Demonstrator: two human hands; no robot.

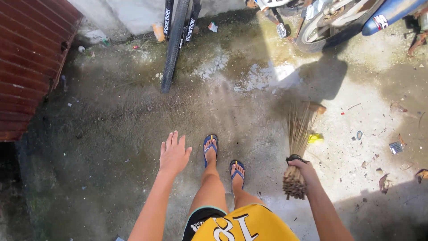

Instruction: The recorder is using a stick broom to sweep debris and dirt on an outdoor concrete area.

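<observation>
My right hand (304,169) grips the bound end of a stick broom (298,134), whose thin bristles fan forward and look blurred just above the wet concrete ground (111,134). My left hand (174,154) hangs free with its fingers spread, holding nothing, left of my legs. My feet in blue flip-flops (210,147) stand on the concrete between the two hands. A small yellow scrap (315,137) lies just right of the bristles.
A bicycle wheel (174,44) stands ahead against a pale wall. A motorbike wheel (330,27) is at the top right. A red corrugated panel (31,58) fills the left. Dry leaves and litter (394,147) are scattered on the sunlit right side.
</observation>
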